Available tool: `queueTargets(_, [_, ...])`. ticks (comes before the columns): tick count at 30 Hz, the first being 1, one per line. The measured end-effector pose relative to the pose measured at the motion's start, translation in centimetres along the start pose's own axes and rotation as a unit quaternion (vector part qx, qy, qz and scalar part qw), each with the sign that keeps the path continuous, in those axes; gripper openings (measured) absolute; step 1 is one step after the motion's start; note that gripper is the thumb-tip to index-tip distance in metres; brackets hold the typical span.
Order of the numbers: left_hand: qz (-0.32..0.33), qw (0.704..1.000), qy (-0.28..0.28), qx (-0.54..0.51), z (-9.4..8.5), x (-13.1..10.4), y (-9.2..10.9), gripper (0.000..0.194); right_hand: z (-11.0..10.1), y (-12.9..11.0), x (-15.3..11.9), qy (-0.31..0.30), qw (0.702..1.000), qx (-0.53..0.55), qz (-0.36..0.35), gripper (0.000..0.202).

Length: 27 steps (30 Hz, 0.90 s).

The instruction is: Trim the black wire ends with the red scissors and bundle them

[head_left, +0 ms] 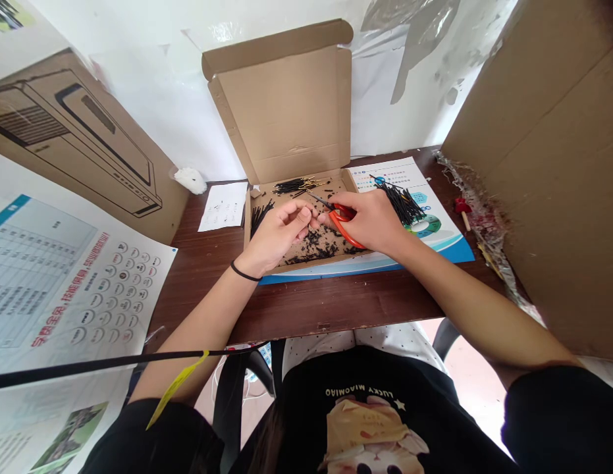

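My right hand grips a pair of scissors with orange-red handles, the dark blades pointing up and left. My left hand is closed in a pinch just left of the scissors; whatever lies between its fingertips is too small to make out. Both hands are over a shallow cardboard box with its lid raised at the back. Inside it lie a pile of thin black pieces with gold-coloured ends, another black bunch partly behind my left hand, and scattered black scraps.
A bundle of thin black sticks rests on a printed sheet right of the box. On the left are a small white paper and a white fluffy clump. Large cardboard panels flank the brown table. A black strap crosses at lower left.
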<state>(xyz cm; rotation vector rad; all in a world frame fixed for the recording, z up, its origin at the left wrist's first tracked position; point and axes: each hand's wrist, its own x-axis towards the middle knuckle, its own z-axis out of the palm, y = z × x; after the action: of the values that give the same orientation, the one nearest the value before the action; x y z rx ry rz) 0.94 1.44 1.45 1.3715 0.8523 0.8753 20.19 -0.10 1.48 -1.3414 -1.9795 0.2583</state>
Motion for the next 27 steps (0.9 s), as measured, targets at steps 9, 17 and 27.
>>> queueTargets(9, [0.057, 0.992, 0.049, 0.098, -0.1, 0.05, -0.12, 0.031, 0.36, 0.33, -0.18, -0.002, 0.997, -0.065, -0.032, 0.043])
queueTargets(17, [0.09, 0.988, 0.077, 0.097, -0.08, 0.09, -0.4, 0.026, 0.56, 0.26, -0.29, -0.006, 0.996, -0.084, -0.031, 0.042])
queueTargets(27, [0.099, 0.987, 0.076, 0.101, -0.11, 0.11, -0.33, 0.033, 0.58, 0.22, -0.34, -0.002, 0.995, -0.092, -0.046, 0.041])
